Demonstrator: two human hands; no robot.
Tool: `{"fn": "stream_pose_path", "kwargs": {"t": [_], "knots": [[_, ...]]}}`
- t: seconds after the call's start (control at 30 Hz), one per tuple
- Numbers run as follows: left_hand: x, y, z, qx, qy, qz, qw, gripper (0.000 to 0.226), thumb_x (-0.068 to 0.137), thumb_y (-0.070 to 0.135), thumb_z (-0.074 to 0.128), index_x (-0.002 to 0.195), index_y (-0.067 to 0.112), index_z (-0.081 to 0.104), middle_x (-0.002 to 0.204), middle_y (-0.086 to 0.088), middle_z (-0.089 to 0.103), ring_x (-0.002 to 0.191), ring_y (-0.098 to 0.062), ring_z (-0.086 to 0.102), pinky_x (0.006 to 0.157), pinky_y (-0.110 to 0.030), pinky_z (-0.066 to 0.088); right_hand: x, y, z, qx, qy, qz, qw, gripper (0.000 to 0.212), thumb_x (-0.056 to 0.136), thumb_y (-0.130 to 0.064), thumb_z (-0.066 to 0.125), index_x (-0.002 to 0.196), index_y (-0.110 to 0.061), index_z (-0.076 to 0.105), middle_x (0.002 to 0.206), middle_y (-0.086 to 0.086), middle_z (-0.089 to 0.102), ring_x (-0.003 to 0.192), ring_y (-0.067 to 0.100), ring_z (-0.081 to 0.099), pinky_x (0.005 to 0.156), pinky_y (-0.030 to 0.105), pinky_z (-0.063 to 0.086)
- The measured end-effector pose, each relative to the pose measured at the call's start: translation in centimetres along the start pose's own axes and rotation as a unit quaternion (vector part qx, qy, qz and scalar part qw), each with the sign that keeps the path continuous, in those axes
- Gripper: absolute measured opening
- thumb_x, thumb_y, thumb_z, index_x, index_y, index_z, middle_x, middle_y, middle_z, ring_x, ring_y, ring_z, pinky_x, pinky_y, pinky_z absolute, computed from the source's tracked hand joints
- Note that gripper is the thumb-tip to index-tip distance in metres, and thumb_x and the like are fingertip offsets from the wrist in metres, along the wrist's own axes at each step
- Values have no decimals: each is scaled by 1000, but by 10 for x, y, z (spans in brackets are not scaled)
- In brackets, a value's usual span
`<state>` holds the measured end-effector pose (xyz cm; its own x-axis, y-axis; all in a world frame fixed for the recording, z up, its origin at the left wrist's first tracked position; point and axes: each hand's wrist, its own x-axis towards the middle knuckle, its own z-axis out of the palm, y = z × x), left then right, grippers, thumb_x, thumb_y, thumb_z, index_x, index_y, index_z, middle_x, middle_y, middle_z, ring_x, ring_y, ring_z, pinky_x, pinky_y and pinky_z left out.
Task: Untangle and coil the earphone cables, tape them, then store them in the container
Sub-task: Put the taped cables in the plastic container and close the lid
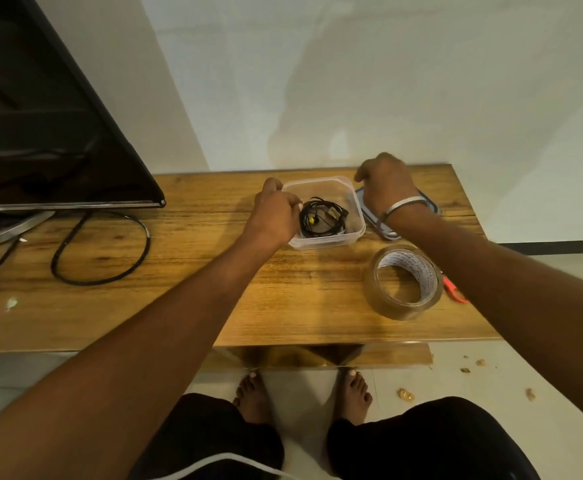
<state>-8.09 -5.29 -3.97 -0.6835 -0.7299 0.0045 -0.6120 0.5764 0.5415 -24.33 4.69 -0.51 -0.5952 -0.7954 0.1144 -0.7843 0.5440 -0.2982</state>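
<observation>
A clear plastic container [354, 233] stands on the wooden table, with black coiled earphone cables [321, 220] lying inside it. My left hand [274, 211] grips the container's left rim, fingers curled over the edge. My right hand [387, 183] rests on the blue-rimmed lid [373, 216] just right of the container, fingers bent down onto it; whether they grip it is hidden. A roll of clear brown tape [404, 282] lies flat to the front right.
An orange-handled tool [454, 291] peeks out under my right forearm. A black screen [51, 126] with its stand and a looped black cable [103, 247] fills the table's left. The table's front edge [283, 344] is near my knees.
</observation>
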Motion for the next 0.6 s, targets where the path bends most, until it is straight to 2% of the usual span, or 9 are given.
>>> {"fn": "stream_pose_path", "kwargs": {"t": [0.07, 0.13, 0.23, 0.33, 0.43, 0.6], "knots": [[-2, -1, 2, 14, 1, 3, 1000, 23, 96, 17, 56, 108, 5, 72, 143, -11, 37, 128, -26, 42, 103, -23, 34, -3, 21, -1, 13, 13, 58, 998, 32, 83, 4, 53, 112, -5, 63, 119, 20, 52, 107, 36, 54, 93, 37, 45], [-3, -2, 3, 25, 5, 4, 1000, 20, 93, 16, 60, 105, 7, 74, 146, -9, 36, 128, -26, 41, 107, -30, 36, -7, 36, 2, -16, -19, 116, 993, 39, 82, -2, 58, 120, -3, 54, 126, 23, 45, 117, 39, 46, 97, 41, 42], [-4, -1, 4, 28, 20, -4, 999, 17, 89, 14, 66, 103, 9, 74, 146, -6, 38, 126, -23, 40, 102, -28, 35, -14, 47, 9, -68, -72, 213, 972, 57, 80, -16, 67, 129, -4, 41, 136, 22, 34, 127, 40, 33, 101, 50, 36], [-6, 2, 3, 14, 38, -2, 999, 19, 86, 12, 70, 105, 8, 74, 144, -4, 40, 126, -21, 44, 102, -26, 36, -16, 56, 15, -72, -76, 249, 963, 62, 80, -20, 66, 131, -3, 37, 139, 23, 32, 130, 40, 30, 104, 53, 30], [-8, 4, 1, -4, 41, -3, 999, 26, 87, 16, 70, 112, 7, 71, 144, -7, 41, 128, -22, 45, 105, -25, 34, -14, 65, 16, -68, -78, 258, 961, 62, 82, -21, 65, 133, 0, 36, 140, 23, 33, 130, 41, 33, 105, 51, 31], [-15, 3, -1, -19, 52, 24, 998, 29, 97, 17, 56, 123, 8, 65, 145, -9, 41, 129, -21, 44, 106, -21, 30, -16, 73, 19, -49, -68, 293, 952, 61, 83, -20, 65, 132, 4, 36, 140, 26, 30, 130, 41, 31, 104, 45, 34]]}}
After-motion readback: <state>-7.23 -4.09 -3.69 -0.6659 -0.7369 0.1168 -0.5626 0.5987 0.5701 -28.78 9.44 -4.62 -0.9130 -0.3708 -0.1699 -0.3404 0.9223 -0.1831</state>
